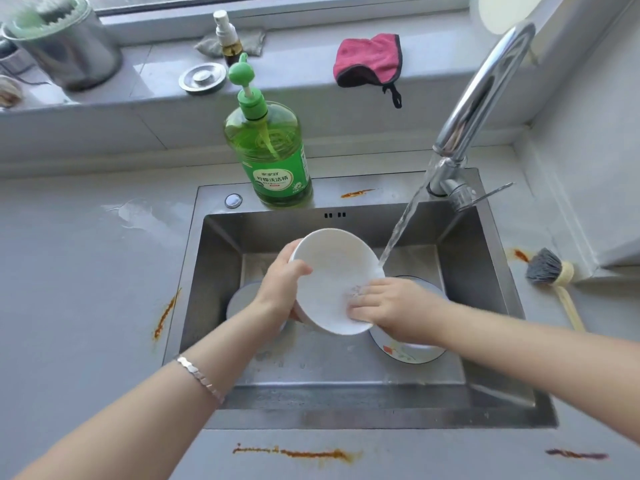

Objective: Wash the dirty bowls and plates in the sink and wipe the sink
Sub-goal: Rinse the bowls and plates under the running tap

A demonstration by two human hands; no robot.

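Head view, notes left to right. Grey table (86,271) carries an orange smear (166,313) just beside the sink (214,271). Inside the basin, at its left, a pale plate (240,301) lies partly hidden under my left wrist. Left hand (280,285) grips the white bowl (329,282) at its left rim, thumb hooked over the inside, fingers behind; the bowl is held tilted above the basin floor, mouth facing me. Right hand (391,306) lies flat, fingers straight, pressing the inner wall near the lower rim over a pale patch; foam or a small pad, I cannot tell. Below that hand a patterned dish (408,351) rests on the basin floor. Water stream (401,226) from the faucet (481,95) falls just past the bowl's right edge. Green detergent bottle (273,154) stands on the sink's back ledge, a pink cloth (370,60) on the sill above, and a brush (550,275) on the table at far right. Handling judgement: the bowl looks like glazed ceramic, so stiff, fairly heavy and breakable against steel; wet and soapy, it will be slick. The rim pinch with thumb inside seems the safest hold, kept low over the basin.
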